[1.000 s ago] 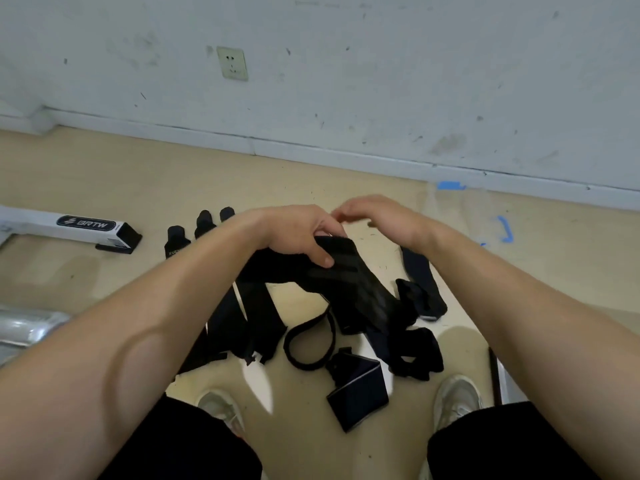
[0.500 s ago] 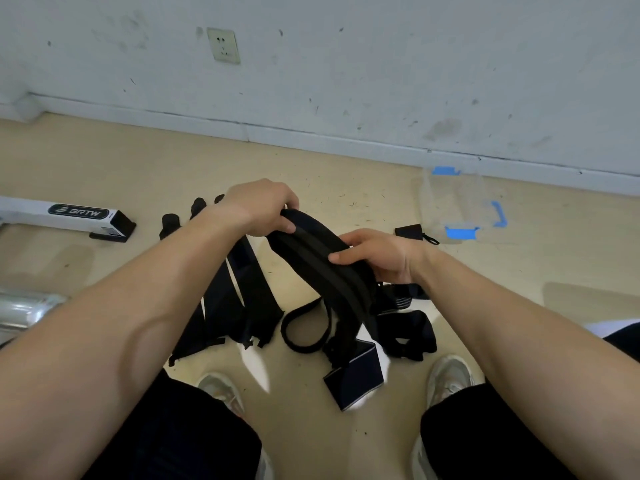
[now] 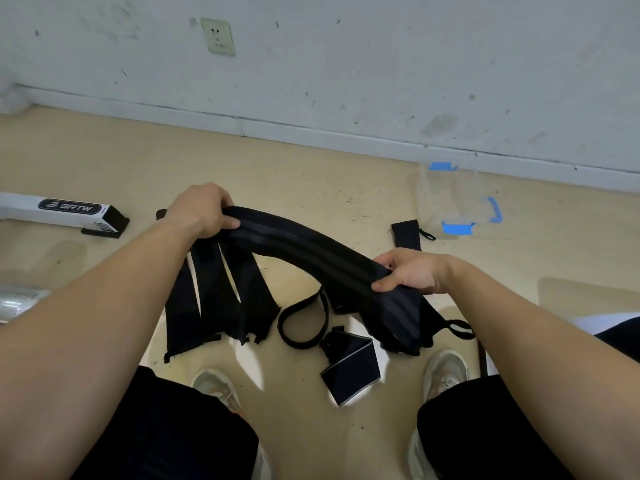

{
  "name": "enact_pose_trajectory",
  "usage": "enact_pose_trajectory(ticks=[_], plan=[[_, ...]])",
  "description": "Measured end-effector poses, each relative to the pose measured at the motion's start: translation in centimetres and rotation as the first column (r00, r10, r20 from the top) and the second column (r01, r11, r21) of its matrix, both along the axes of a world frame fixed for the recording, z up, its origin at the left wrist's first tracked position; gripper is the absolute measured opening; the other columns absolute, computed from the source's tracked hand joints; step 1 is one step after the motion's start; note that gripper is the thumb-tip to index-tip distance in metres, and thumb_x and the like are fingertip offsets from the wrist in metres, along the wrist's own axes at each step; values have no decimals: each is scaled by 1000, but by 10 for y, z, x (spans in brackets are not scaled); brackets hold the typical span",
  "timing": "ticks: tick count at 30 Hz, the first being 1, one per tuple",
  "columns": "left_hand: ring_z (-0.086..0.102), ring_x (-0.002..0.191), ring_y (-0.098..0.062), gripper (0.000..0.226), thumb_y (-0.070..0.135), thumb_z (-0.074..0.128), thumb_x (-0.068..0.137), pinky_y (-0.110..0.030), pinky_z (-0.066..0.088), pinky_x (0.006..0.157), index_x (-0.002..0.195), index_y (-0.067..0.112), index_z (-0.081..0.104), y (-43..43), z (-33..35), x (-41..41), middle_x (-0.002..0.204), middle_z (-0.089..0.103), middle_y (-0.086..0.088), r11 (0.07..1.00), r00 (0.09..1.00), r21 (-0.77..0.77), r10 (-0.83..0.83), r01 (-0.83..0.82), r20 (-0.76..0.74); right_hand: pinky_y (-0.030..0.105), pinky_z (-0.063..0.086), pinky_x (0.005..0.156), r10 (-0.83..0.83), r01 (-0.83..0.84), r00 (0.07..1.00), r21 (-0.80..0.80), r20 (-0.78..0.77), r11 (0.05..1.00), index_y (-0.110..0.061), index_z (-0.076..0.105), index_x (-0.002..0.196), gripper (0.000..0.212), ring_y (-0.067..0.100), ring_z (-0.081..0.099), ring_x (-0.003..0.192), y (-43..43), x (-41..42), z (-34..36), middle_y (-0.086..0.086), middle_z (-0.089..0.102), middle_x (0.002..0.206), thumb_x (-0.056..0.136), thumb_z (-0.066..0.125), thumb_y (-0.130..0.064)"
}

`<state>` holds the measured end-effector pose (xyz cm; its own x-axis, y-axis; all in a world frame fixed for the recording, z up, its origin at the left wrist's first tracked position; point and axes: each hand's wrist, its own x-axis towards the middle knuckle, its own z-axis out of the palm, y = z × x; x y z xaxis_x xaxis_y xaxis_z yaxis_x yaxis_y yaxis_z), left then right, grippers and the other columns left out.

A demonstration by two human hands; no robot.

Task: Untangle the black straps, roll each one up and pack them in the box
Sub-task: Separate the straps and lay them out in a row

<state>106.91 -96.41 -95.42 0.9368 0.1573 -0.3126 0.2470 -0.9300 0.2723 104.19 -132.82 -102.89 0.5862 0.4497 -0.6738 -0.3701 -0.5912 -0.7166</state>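
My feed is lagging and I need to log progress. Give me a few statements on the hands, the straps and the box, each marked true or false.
1. The left hand and the right hand grip one black strap. True.
2. That strap is rolled up tight. False: it stretches unrolled between the two hands.
3. The clear box stands on the floor near the wall. True.
4. The short strap lies inside the box. False: it lies on the floor just left of it.
5. Other loose straps lie on the floor below the left hand. True.
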Motion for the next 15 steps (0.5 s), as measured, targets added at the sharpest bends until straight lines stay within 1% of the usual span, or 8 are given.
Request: enact_pose_trajectory(ticks=[2,5,7,10,11,13,14,15], plan=[[61,100,-27,27,22,84,86,-39,49,97,109,15,71,-7,-2,1,105,66,-6,999,999,-47,-28,26,-37,47,56,98,-81,77,993,47,87,996,-19,76,114,34,35,72,106,1,0,3,13,76,110,87,69,1],[58,98,-27,33,15,81,86,-38,49,89,117,15,69,-17,-4,1,111,66,-8,986,987,50,-159,159,-12,36,55,98,-114,122,916,4,385,993,-23,77,115,48,18,72,101,14,-3,8,-2,78,100,88,55,11],[59,92,-30,20,14,73,90,-38,46,74,108,22,67,-23,1,0,107,66,-10,957,964,199,-238,211,120,30,53,94,65,3,876,-139,477,990,-23,77,110,42,11,70,96,20,-6,10,-12,75,92,85,60,6],[58,87,-29,20,9,67,92,-37,40,66,90,28,63,-32,4,-2,96,69,-1,929,871,287,-331,233,363,22,44,73,456,-393,883,-354,115,849,-33,76,83,6,-5,60,69,29,-19,19,-23,66,69,88,75,-33],[59,92,-28,21,7,68,90,-39,43,69,89,27,66,-36,4,-4,98,71,1,927,827,241,-368,288,425,21,41,70,463,-397,881,-374,101,838,-30,73,75,21,-2,58,67,34,-20,19,-21,65,66,91,72,-42],[58,100,-26,20,3,71,87,-43,46,78,86,23,69,-50,2,-8,104,73,1,899,752,109,-417,425,510,21,42,72,238,-149,919,-284,314,947,-31,70,84,18,6,60,82,45,-18,19,-19,69,86,95,66,-45],[57,102,-25,22,1,72,85,-44,47,81,84,22,69,-59,0,-12,106,73,1,881,732,45,-418,470,538,22,44,80,25,37,911,-143,411,989,-30,69,105,16,9,61,99,52,-15,23,-15,68,110,97,64,-43],[56,104,-24,24,-2,72,83,-44,48,83,82,21,68,-67,-2,-15,109,72,2,870,726,-10,-405,493,557,25,44,92,-161,169,899,15,408,985,-28,63,127,32,11,58,114,58,-12,30,-11,60,130,98,63,-41]])
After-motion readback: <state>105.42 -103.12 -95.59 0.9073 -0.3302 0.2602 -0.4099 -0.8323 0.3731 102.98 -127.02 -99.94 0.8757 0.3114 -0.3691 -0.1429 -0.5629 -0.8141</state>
